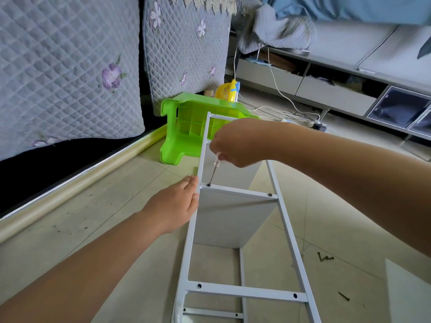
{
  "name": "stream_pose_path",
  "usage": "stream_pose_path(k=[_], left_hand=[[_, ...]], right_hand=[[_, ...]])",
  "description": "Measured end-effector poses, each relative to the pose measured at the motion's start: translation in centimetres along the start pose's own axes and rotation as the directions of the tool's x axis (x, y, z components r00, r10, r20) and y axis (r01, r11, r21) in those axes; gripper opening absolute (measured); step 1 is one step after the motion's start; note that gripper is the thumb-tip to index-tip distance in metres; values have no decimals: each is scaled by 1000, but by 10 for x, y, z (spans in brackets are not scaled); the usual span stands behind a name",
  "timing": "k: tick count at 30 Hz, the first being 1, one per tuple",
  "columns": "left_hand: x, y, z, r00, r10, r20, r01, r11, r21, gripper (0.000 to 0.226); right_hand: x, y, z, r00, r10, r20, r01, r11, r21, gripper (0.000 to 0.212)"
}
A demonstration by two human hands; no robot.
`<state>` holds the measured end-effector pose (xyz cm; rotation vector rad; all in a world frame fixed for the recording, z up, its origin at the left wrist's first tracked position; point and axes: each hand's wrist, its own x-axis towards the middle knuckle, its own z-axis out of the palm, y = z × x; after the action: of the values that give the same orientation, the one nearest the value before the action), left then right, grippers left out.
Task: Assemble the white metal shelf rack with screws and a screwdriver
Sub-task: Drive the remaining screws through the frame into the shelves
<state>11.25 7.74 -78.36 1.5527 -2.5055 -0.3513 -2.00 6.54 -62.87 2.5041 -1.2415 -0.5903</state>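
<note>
The white rack frame [235, 229] stands on the tiled floor [105, 206], its two long rails running from near to far, joined by crossbars. A white shelf panel [231, 220] hangs under the middle crossbar [238, 191].

Right hand [240, 143]: fingers curled around the clear handle of a screwdriver [213, 170]. The shaft slants down and its tip sits on a dark screw [209, 185] at the left end of the middle crossbar. A second screw [269, 195] is seated at the right end of that bar.

Left hand [177, 206]: fingers extended, pressed flat against the outer side of the left rail, just beside the joint; this grip is not closed around anything.

The near crossbar [247, 292] shows two unfilled holes. Loose dark screws [324, 257] lie on the floor to the right of the frame, with one more [344, 296] nearer.

A green plastic stool [186, 127] lies tipped over beyond the frame's far end, a yellow item [227, 89] behind it. Quilted covers [70, 66] hang at the far left.
</note>
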Motion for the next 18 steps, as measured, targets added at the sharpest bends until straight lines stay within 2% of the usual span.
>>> stream_pose_path(k=[2, 5, 7, 9, 10, 12, 14, 16, 18], left_hand=[[1, -1, 0, 1000, 2, -8, -2, 999, 32, 51], [5, -1, -1, 998, 39, -45, -32, 988, 150, 59], [7, 2, -3, 999, 27, -19, -23, 982, 189, 55], [6, 5, -4, 1000, -22, -12, 24, 985, 168, 52], [4, 7, -4, 998, -4, -57, 13, 988, 154, 52], [1, 6, 2, 960, 109, -260, -69, 985, 158, 48], [-4, 3, 5, 909, 134, -395, -90, 988, 129, 38], [-6, 3, 4, 874, 166, -457, -134, 986, 101, 34], [-6, 2, 3, 867, 201, -456, -170, 979, 108, 36]], right_hand=[[2, -1, -1, 998, 57, 32, -57, 998, 18, 28], [7, 5, -1, 951, 225, 211, -269, 939, 213, 35], [3, 7, -1, 925, 265, 272, -337, 904, 264, 36], [-1, 1, -1, 946, 246, 210, -292, 930, 224, 33], [-2, -3, 2, 967, 217, 136, -241, 951, 196, 33], [-4, -11, 6, 988, 150, 47, -157, 966, 207, 28], [-4, -10, 6, 997, 73, 39, -80, 975, 209, 24], [-1, -3, 6, 998, 45, 35, -50, 983, 175, 23], [0, 4, 5, 1000, 18, -11, -17, 996, 87, 22]])
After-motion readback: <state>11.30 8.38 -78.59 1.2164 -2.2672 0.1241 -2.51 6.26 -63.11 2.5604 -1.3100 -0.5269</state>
